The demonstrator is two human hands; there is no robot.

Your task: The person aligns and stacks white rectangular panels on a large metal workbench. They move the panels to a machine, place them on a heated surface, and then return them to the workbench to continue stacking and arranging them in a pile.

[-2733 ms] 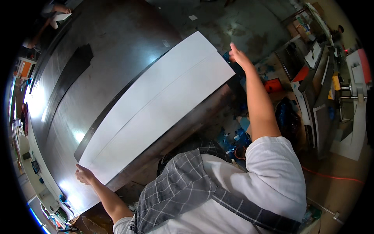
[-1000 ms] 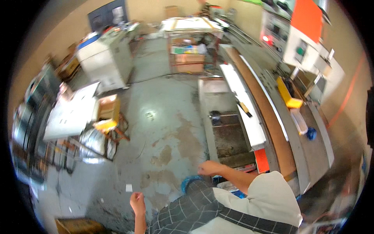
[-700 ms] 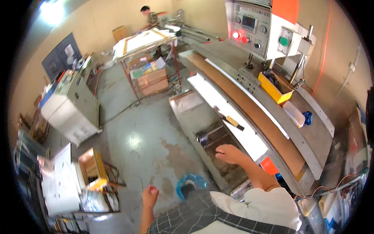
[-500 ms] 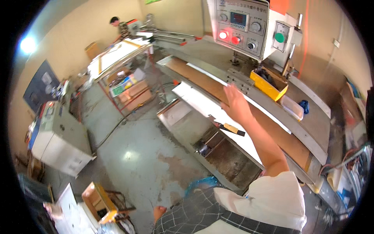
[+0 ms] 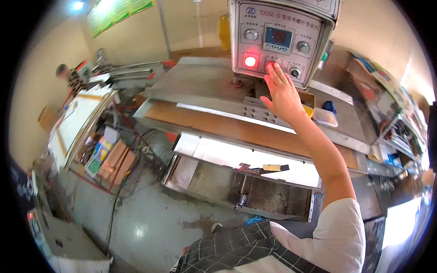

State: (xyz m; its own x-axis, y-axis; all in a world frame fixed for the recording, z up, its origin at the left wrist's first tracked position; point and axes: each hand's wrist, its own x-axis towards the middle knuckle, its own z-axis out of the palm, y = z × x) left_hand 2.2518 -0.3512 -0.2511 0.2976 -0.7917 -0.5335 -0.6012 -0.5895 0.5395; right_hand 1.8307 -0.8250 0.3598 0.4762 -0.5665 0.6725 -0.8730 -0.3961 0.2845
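My right hand [image 5: 284, 98] reaches up to the front of a grey control box [image 5: 241, 43], fingers stretched out and holding nothing. Its fingertips lie on a red push button [image 5: 270, 66], mostly covering it. Left of the button a round lamp [image 5: 250, 61] glows red. Above sits a small display [image 5: 278, 38] between two knobs, and a dark selector knob [image 5: 295, 72] is beside my fingers. Only a sliver of my left hand [image 5: 185, 250] shows at the apron's edge, its fingers hidden.
Below the box runs a long metal bench with a brown strip [image 5: 200, 117]. A knife-like tool [image 5: 273, 168] lies on the white shelf [image 5: 214, 152] underneath. A yellow bin [image 5: 308, 109] and a clear plastic tub [image 5: 325, 117] stand right. At far left, a person [image 5: 75, 82] is near a white-topped table [image 5: 82, 118].
My right hand has risen from over the bench to the red button on the control box. The view has turned right and upward, and my left hand has mostly slipped out of sight.
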